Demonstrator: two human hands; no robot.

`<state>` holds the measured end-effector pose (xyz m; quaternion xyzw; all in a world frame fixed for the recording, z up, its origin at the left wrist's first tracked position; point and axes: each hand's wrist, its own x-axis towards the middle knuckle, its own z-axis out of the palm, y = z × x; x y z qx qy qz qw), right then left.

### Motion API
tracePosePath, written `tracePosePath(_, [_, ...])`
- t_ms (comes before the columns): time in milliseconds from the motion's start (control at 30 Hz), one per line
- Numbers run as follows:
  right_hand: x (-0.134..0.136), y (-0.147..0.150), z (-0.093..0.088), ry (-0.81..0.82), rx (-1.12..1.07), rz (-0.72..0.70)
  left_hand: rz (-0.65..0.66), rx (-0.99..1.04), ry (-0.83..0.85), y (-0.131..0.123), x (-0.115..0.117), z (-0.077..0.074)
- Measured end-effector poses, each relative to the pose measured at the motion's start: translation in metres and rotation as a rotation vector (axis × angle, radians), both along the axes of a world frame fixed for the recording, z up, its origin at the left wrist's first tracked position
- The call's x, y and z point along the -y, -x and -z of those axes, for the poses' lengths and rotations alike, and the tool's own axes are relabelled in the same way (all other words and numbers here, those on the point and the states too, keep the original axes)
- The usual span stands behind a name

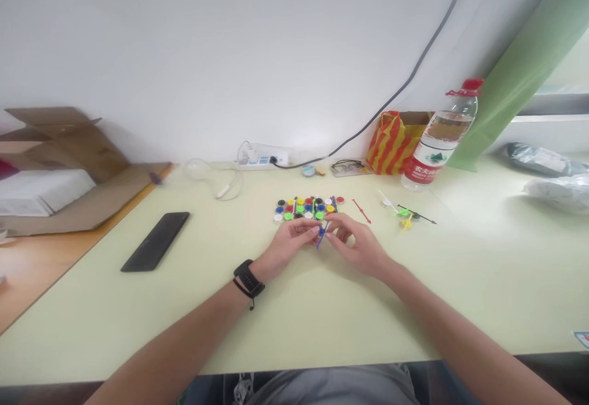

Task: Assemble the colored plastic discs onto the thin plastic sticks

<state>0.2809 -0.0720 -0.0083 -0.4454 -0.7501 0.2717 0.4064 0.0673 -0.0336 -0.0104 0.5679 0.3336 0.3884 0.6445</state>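
My left hand [289, 244], with a black watch on its wrist, is closed in a pinch on a small blue plastic piece with a thin pointed rod [321, 233]. From the other side my right hand [359, 246] pinches the same piece, its thumb and index finger at the rod. Just beyond both hands lie rows of coloured round discs [308, 207], with several thin rods among them. A red pointed rod [361, 211] lies alone right of the discs. Further right is a loose group of white, green, black and yellow rod pieces [405, 213].
A black flat slab [155, 242] lies at left, near an open cardboard box [59, 147]. Along the wall are a power strip [264, 156], glasses [348, 165], a striped bag [391, 141] and a large water bottle [437, 141]. Plastic-wrapped packages [559, 178] lie far right.
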Motion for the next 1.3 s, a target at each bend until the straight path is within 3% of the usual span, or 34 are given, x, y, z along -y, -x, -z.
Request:
tracePosePath(267, [0.0,0.0,0.002,0.0,-0.177,0.069,-0.01,0.018,0.0,-0.001,0.001,-0.001])
tracePosePath(467, [0.003,0.004,0.0,0.166,-0.072,-0.015,-0.067,0.002,-0.001,-0.001,0.001,-0.003])
tracePosePath(767, [0.001,0.012,0.001,0.059,-0.221,0.037,-0.018,-0.002,-0.036,0.0,0.0,-0.001])
tracePosePath(967, [0.001,0.01,0.005,0.032,-0.157,-0.003,-0.01,-0.024,-0.033,0.0,-0.001,0.001])
tracePosePath(1300, [0.003,0.001,0.008,-0.256,0.038,0.04,-0.029,-0.026,-0.006,0.0,0.0,-0.002])
